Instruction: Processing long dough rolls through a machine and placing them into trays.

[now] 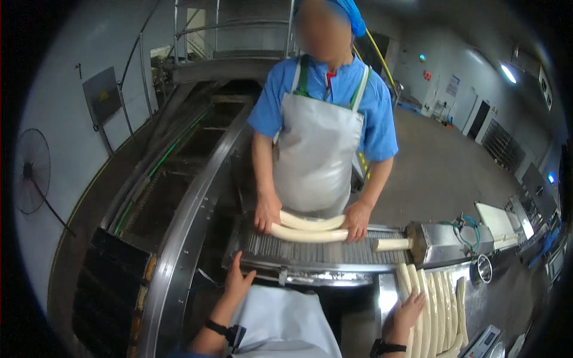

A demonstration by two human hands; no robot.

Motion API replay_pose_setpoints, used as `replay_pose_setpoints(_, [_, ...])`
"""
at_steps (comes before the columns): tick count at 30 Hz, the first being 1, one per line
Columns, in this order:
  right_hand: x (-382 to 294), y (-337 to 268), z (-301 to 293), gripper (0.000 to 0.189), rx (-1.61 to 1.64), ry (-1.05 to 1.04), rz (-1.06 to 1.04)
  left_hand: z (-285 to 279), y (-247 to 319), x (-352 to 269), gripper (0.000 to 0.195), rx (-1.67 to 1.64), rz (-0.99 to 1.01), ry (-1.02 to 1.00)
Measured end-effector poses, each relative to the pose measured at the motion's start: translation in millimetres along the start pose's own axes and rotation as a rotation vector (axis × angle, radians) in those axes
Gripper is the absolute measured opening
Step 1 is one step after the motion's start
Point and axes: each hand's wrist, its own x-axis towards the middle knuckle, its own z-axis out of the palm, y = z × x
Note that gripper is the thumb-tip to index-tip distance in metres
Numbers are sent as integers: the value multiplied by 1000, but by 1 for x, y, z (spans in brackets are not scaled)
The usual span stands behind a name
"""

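Note:
My left hand (238,278) is raised, fingers apart and holding nothing, near the front rail of a metal mesh conveyor (313,255). My right hand (411,308) lies on the nearest of several long, pale dough rolls (432,295) set side by side on a metal table; whether its fingers grip one cannot be told. Across the conveyor, a co-worker in a blue shirt and silver-grey apron (318,152) holds two long dough rolls (309,234) by their ends, one hand at each end. Another dough roll (393,245) sticks out of a steel machine housing (447,241) onto the mesh.
A large steel-sided machine frame (192,215) runs along the left, beside a dark bin-like block (109,286). At the right are a metal bowl (484,268), a digital scale (485,342) and a white board (494,223). A fan (33,172) stands far left.

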Motion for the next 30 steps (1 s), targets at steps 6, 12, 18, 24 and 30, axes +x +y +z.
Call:
replay_pose_setpoints(6, [4, -3, 13, 72, 35, 40, -37, -29, 5, -10, 70, 320, 83, -7])
replay_pose_setpoints(12, [3, -14, 2, 71, -4, 49, -29, -26, 9, -8, 67, 398, 99, -201])
replay_pose_setpoints(18, [-3, -21, 4, 69, -23, 26, -1, -41, 5, -9, 80, 333, 31, -177])
replay_pose_setpoints(24, [-13, -16, 12, 69, -74, 68, -8, -141, 111, 59, 79, 327, 285, 708])
replay_pose_setpoints(30, [-19, -32, -3, 65, -52, 29, 77, -154, 181, 94, 64, 508, 1023, 817])
